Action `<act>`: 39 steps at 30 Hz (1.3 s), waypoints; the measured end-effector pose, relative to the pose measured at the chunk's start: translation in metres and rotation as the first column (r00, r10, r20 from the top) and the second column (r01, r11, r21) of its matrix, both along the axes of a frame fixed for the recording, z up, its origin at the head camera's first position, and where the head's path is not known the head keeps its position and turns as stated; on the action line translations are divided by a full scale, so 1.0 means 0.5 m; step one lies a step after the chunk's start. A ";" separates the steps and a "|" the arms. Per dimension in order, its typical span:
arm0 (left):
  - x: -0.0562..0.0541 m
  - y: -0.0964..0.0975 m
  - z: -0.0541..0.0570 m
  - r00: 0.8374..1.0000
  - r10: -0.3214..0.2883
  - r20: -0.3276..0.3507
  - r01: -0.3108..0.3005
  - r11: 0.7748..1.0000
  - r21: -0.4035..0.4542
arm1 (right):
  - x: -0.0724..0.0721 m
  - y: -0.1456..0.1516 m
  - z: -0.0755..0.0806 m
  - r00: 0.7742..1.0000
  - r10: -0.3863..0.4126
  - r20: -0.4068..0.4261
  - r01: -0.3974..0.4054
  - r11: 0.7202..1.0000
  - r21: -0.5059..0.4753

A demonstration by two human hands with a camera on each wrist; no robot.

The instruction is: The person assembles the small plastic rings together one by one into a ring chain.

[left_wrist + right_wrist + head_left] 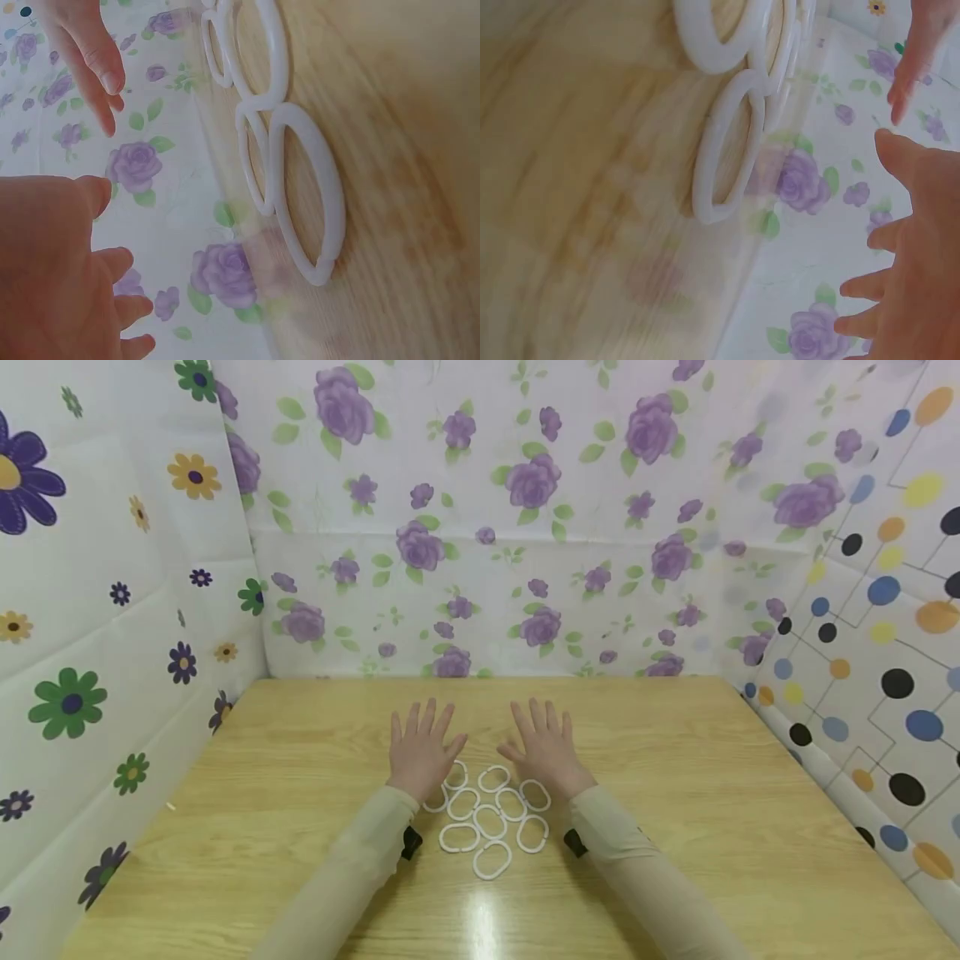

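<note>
Several white oval plastic rings (486, 877), some with a small gap in the loop, lie in a loose cluster on the wooden table. My left hand (422, 752) is at the cluster's left far side, fingers spread and straight, holding nothing. On the other side, my right hand (550, 752) is likewise spread, with nothing in its grasp. In the left wrist view, a white ring (330, 180) lies apart from the left fingers (112, 264). The right wrist view shows another ring (707, 165) beside the right hand, not touched by its fingers.
The light wood table (675, 760) reaches back to a curtain (487, 610) with purple flowers. A daisy-patterned cloth (150, 635) stands along the left edge, a dotted cloth (855, 635) along the right. A small pale scrap (171, 807) lies near the table's left edge.
</note>
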State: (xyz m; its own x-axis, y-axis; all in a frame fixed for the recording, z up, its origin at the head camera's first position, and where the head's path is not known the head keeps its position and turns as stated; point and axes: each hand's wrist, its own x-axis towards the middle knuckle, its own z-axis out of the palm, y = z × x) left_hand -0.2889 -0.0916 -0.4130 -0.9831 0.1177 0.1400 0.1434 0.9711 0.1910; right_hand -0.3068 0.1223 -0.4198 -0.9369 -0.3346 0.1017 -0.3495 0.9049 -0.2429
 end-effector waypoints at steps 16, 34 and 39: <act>-0.021 -0.043 0.017 0.818 -0.364 0.446 0.225 0.915 0.334 | 0.002 -0.025 0.023 0.938 0.168 0.304 -0.079 0.956 -0.283; -0.026 -0.056 -0.015 0.884 -0.269 0.382 0.145 0.935 0.323 | 0.026 -0.052 0.023 0.903 0.095 0.418 -0.057 0.993 -0.103; -0.028 -0.049 -0.017 0.895 -0.270 0.356 0.160 0.938 0.309 | 0.025 -0.050 0.005 0.920 0.053 0.389 -0.009 0.994 -0.113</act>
State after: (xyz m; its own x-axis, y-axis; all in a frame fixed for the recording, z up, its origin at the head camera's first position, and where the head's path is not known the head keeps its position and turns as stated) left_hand -0.3031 -0.1161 -0.4214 -0.9193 0.3449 -0.1897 0.2042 0.8299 0.5192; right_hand -0.2943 0.0970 -0.4176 -0.8985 -0.3716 -0.2338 -0.2346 0.8564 -0.4599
